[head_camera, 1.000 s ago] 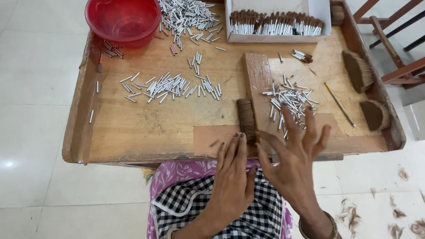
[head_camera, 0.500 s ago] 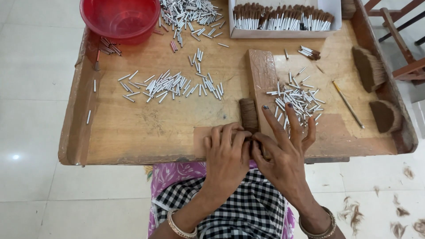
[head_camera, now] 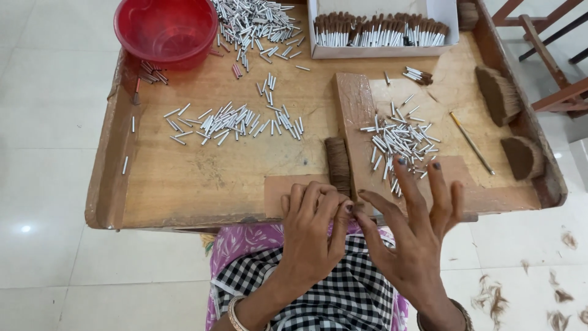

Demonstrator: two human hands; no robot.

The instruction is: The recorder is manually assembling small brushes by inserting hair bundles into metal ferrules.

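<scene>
Across the lap sits a low wooden tray table [head_camera: 184,184] with raised edges, its bare surface worn. Far edge: a red plastic bowl [head_camera: 166,27] at the left corner, a white cardboard box [head_camera: 383,30] of finished pieces, brown tufts set in silver tubes, packed in a row. Two dark brown fibre wads [head_camera: 497,93] lie at the right rim, a thin stick [head_camera: 471,143] beside them. Loose silver tubes: one heap [head_camera: 254,21] by the bowl, one scatter [head_camera: 229,119] mid-table, one pile [head_camera: 398,142] on a flat wooden board [head_camera: 355,116] near the hands. A small brown fibre bundle [head_camera: 337,164] lies on the table at the board's near left corner, just beyond the fingertips. Left hand [head_camera: 312,230]: fingers curled together, tips meeting the right thumb and forefinger at the table's near edge. Right hand [head_camera: 410,239]: thumb and forefinger pinched toward the left fingertips, other three fingers spread and lifted. Whether a pinch of fibre sits between them: cannot tell, too small. Judgement: step in hand looks like gathering or rolling a small tuft between both hands. Next move would call for a tube from the near pile, and a steady pinch so the tuft stays tight.
</scene>
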